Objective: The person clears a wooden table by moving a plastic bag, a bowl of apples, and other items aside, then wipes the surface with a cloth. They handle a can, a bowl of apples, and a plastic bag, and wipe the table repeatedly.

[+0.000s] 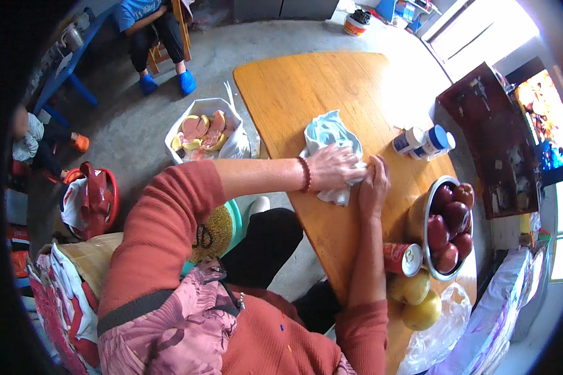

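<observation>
A pale blue and white cloth [330, 129] lies crumpled on the wooden table [309, 84]. My left hand [333, 166], a beaded bracelet at its wrist, reaches across the cloth from the left and grips it near its right edge. Close beside it, my right hand [376, 180] has its bent fingers on the same edge, and the two hands' fingertips nearly meet. Part of the cloth is hidden under my left hand. A loose corner of it hangs toward me below the hands.
On the table's right stand white-and-blue bottles [424, 140], a metal bowl of dark red apples [424, 225], a red can [402, 259], yellow-green fruit [421, 309] and a plastic bag [443, 323]. A white bag of peels [237, 145] sits left of the table. Another person [157, 35] sits beyond.
</observation>
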`<action>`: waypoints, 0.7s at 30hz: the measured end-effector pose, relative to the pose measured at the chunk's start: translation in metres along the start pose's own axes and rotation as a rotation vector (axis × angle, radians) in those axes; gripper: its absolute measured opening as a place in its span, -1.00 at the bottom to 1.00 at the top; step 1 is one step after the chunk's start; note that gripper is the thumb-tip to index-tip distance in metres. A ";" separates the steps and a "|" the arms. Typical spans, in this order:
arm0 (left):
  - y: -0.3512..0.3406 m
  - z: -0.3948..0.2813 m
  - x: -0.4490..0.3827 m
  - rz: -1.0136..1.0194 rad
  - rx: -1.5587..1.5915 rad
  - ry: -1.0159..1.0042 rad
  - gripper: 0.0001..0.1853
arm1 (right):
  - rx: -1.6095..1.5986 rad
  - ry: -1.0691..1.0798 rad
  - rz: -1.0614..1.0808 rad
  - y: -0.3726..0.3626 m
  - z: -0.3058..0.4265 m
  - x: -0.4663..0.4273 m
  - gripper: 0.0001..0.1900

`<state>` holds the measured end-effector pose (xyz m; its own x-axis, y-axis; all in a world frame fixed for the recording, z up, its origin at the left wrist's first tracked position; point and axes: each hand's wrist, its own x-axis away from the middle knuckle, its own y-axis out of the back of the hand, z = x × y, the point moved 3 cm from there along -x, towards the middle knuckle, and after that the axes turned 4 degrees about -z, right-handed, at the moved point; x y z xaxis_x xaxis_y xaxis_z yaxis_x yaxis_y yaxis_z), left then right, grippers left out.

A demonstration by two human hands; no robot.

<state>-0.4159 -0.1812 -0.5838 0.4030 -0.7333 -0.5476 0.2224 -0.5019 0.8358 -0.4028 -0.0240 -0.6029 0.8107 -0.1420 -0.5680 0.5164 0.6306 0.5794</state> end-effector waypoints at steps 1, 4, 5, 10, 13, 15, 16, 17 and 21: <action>-0.011 0.019 0.006 -0.009 -0.130 0.064 -0.65 | 0.006 0.000 0.010 -0.003 0.002 -0.002 -0.79; -0.005 0.156 0.022 0.071 -0.039 0.580 -0.75 | -0.015 -0.051 0.016 -0.003 0.009 0.001 -0.81; 0.025 0.199 0.035 0.086 -0.340 0.432 -0.75 | 0.002 -0.045 0.015 -0.003 0.010 0.002 -0.81; 0.138 0.301 0.083 -0.156 -0.565 0.981 -0.81 | -0.012 -0.028 -0.020 -0.008 -0.001 -0.003 -0.83; 0.135 0.225 0.042 -0.229 -0.576 0.474 -0.68 | -0.048 -0.058 -0.032 -0.012 0.003 -0.003 -0.82; 0.095 0.160 0.016 -0.316 -0.423 0.150 -0.65 | -0.015 -0.052 -0.021 -0.006 0.000 -0.001 -0.83; 0.072 0.123 0.004 -0.224 -0.465 0.109 -0.62 | -0.003 -0.041 -0.010 -0.004 -0.002 -0.001 -0.83; 0.046 0.095 -0.001 -0.182 -0.433 0.078 -0.65 | 0.006 -0.026 0.002 -0.002 -0.003 -0.002 -0.84; 0.000 0.054 0.023 -0.127 -0.150 0.090 -0.81 | 0.035 0.027 0.022 -0.008 0.003 0.001 -0.86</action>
<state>-0.4541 -0.2228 -0.5987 0.4394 -0.6210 -0.6491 0.4032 -0.5094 0.7603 -0.4054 -0.0312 -0.6063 0.8145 -0.1077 -0.5701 0.5084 0.6059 0.6119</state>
